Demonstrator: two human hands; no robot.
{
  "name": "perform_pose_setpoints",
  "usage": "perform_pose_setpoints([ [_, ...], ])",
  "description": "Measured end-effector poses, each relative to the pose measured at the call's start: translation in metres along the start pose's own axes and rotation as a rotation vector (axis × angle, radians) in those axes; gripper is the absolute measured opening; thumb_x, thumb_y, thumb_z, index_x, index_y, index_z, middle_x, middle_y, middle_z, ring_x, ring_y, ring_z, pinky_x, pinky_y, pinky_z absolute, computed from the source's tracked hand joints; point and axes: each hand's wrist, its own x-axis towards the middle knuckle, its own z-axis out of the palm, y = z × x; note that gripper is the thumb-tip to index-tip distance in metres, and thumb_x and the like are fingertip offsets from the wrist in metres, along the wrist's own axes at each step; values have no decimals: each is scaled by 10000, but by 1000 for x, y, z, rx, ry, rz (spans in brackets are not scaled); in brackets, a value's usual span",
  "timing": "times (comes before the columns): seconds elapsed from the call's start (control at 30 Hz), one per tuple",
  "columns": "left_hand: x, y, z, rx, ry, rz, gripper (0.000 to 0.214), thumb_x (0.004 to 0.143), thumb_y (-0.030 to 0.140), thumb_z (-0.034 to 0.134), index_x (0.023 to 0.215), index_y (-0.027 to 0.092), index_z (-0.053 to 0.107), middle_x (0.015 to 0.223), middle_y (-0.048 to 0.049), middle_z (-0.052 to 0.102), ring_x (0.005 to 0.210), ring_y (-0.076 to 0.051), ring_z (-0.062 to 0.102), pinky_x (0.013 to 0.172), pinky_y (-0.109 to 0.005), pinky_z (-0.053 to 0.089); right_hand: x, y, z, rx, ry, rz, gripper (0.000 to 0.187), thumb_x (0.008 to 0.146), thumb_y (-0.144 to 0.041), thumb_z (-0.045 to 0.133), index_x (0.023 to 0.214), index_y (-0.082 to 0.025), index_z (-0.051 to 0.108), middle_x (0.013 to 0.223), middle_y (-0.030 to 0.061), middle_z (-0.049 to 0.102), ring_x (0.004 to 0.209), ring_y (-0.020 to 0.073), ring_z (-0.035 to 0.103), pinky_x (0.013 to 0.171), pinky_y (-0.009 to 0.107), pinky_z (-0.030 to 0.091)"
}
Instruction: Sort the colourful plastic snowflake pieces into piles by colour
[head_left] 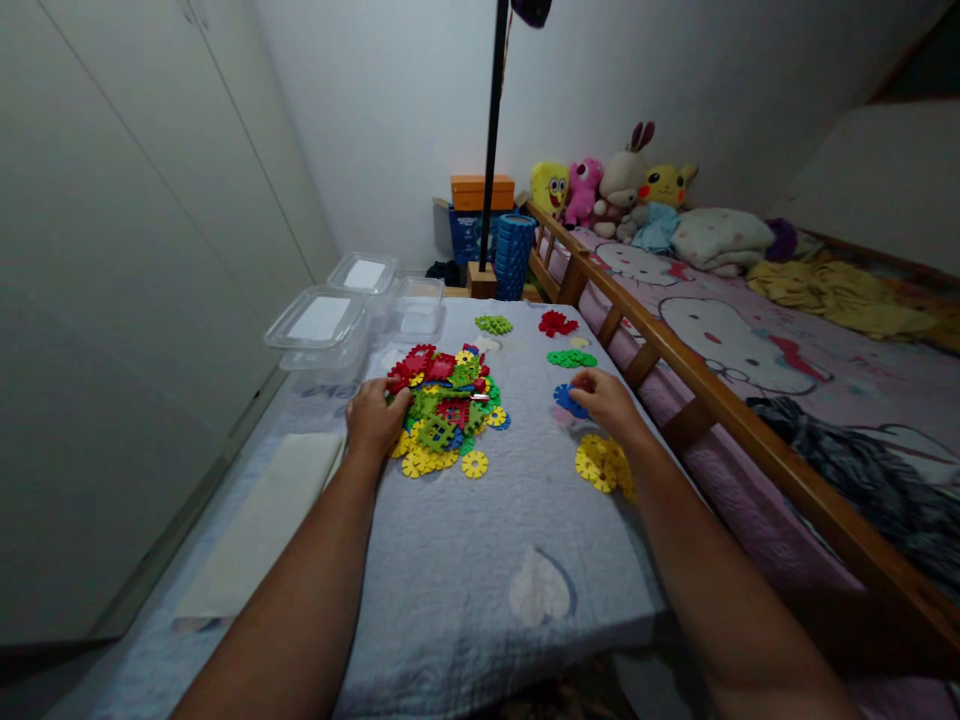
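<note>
Small one-colour heaps (pixel 571 358) are laid out at one o'clock — the mixed pile (pixel 446 405) at eleven is largely unsorted. The left hand (pixel 377 418) is curled on its edge, grip not discernible; the right hand (pixel 604 398) is pinched on the blue heap (pixel 566 401).

Glossy hard-plastic gear-shaped toy pieces in red, green, yellow and blue (pixel 442 405) lie on a matt, pale grey quilted cloth cover (pixel 480 540), finely puckered. Alongside are clear, smooth plastic lidded boxes (pixel 322 325), a lightly sheened brown wooden bed rail (pixel 720 400), fuzzy plush toys (pixel 622 185) and a soft pink printed cloth sheet (pixel 720 340).
</note>
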Motion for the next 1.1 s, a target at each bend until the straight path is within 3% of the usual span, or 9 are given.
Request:
perform_pose_setpoints([
  [0.13, 0, 1, 0, -5, 4, -12, 402, 894, 437, 519, 1161, 195, 698, 1262, -136, 701, 1246, -305, 615, 1113, -454, 430, 23, 29, -15, -14, 161, 93, 78, 692, -183, 654, 744, -207, 601, 702, 15, 638, 662, 173, 579, 613, 273, 416],
  [0.3, 0, 2, -2, -5, -10, -10, 410, 899, 445, 513, 1170, 198, 698, 1267, -136, 702, 1257, -312, 612, 1119, -467, 427, 31, 45, -8, -60, 157, 145, 82, 658, -207, 650, 726, -202, 605, 683, 4, 628, 643, 165, 576, 589, 264, 396],
  [0.63, 1, -2, 1, -3, -9, 10, 411, 903, 454, 510, 1166, 200, 697, 1258, -129, 707, 1239, -305, 617, 1099, -459, 444, 30, 28, 3, -422, 174, 116, 35, 740, -176, 627, 720, -204, 626, 750, 20, 669, 739, 167, 585, 663, 260, 379],
  [0.83, 0, -2, 1, 6, 8, 16, 398, 905, 438, 511, 1154, 194, 703, 1250, -127, 713, 1228, -300, 625, 1095, -456, 448, 17, 12, -1, -395, 171, 42, 57, 799, -182, 606, 794, -195, 661, 825, 41, 706, 808, 184, 620, 745, 275, 417],
  [0.97, 1, -2, 1, 13, -2, 11, 398, 903, 444, 515, 1159, 203, 700, 1252, -120, 715, 1241, -297, 621, 1097, -448, 446, -6, -7, 11, -246, 72, -33, 76, 829, -179, 598, 829, -183, 673, 839, 40, 701, 802, 181, 625, 769, 290, 444],
  [1.1, 1, -2, 0, 15, 2, 17, 406, 904, 443, 507, 1162, 195, 699, 1255, -123, 715, 1248, -294, 617, 1096, -438, 446, -43, -37, 38, -109, -204, -241, 116, 849, -183, 645, 946, -175, 710, 957, 60, 708, 883, 185, 632, 840, 314, 473],
])
